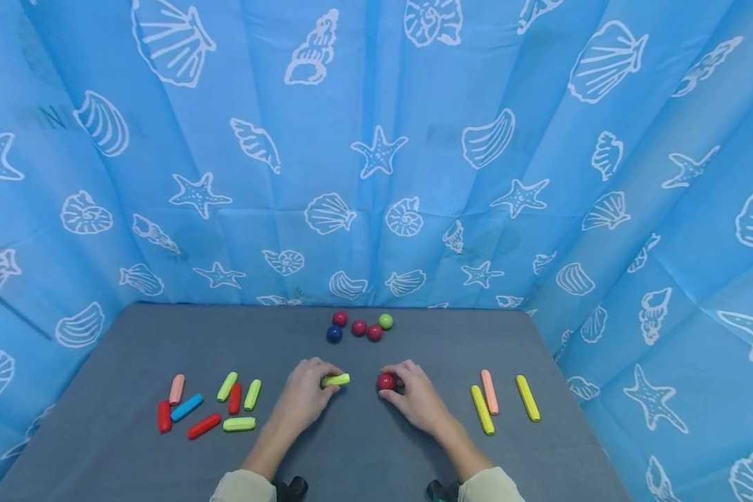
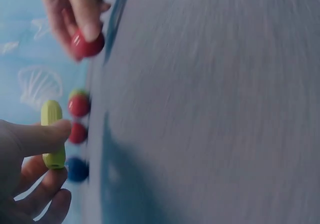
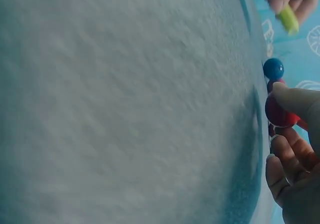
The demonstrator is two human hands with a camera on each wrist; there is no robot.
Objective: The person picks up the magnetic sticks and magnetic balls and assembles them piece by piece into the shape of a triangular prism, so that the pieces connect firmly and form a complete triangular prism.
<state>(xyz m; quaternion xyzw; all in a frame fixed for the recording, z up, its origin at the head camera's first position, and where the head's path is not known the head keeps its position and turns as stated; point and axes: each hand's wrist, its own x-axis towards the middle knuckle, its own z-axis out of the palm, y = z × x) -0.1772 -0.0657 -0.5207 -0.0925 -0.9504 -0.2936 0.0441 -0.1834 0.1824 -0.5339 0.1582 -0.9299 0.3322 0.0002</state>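
Note:
In the head view my left hand (image 1: 306, 390) pinches a short yellow-green stick (image 1: 335, 380) between thumb and fingers. The left wrist view shows this ribbed stick (image 2: 51, 115) upright in frame, with a small hole in its lower end. My right hand (image 1: 419, 399) holds a shiny red ball (image 1: 385, 381) between thumb and fingers, to the right of the left hand. In the right wrist view the thumb lies on the red ball (image 3: 279, 113). Both hands are over the middle of the table, apart from each other.
Behind the hands on the grey table (image 1: 376, 453) lie several red balls (image 1: 359, 327), a dark blue ball (image 1: 335, 334) and a green ball (image 1: 385, 321). Several short coloured sticks (image 1: 204, 425) lie left. Longer yellow sticks (image 1: 482, 410) and a pink one (image 1: 489, 392) lie right.

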